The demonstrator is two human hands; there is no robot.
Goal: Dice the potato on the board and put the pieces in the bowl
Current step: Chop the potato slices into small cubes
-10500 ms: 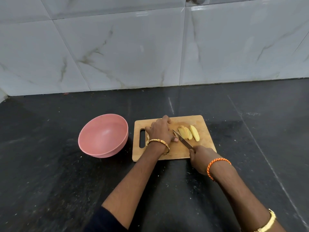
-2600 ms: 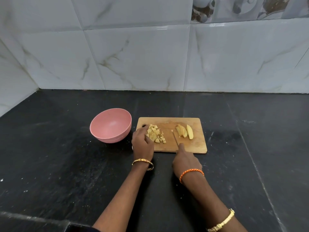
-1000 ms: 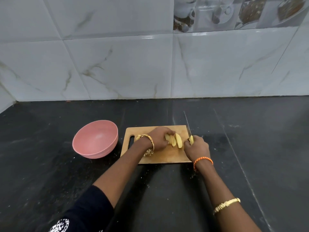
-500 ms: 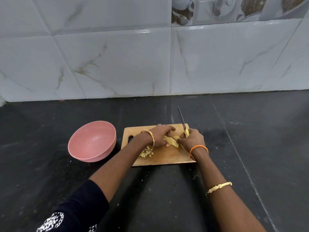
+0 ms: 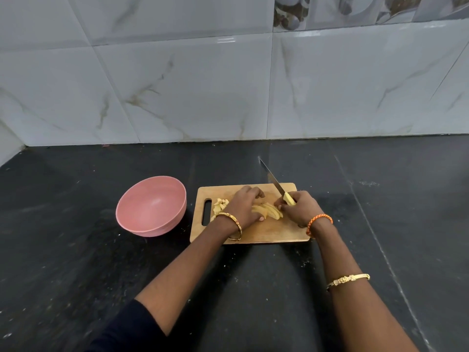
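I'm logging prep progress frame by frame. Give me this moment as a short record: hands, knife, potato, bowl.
left hand: holds potato slices on the cutting board
right hand: grips the knife, blade pointing up and away
diced pieces: small pile by the board's handle slot
bowl: pink, left of the board, no pieces inside

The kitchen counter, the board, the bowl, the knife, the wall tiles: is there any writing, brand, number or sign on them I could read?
None: no readable text shows anywhere in the head view.
Cutting board: plain wood, no mark.
Pink bowl: plain, no label.
Knife: no brand legible on blade or yellow handle.
Picture tiles along the wall's top edge: printed images only, no letters to make out.
Bangles on both wrists: too small to show any engraving.
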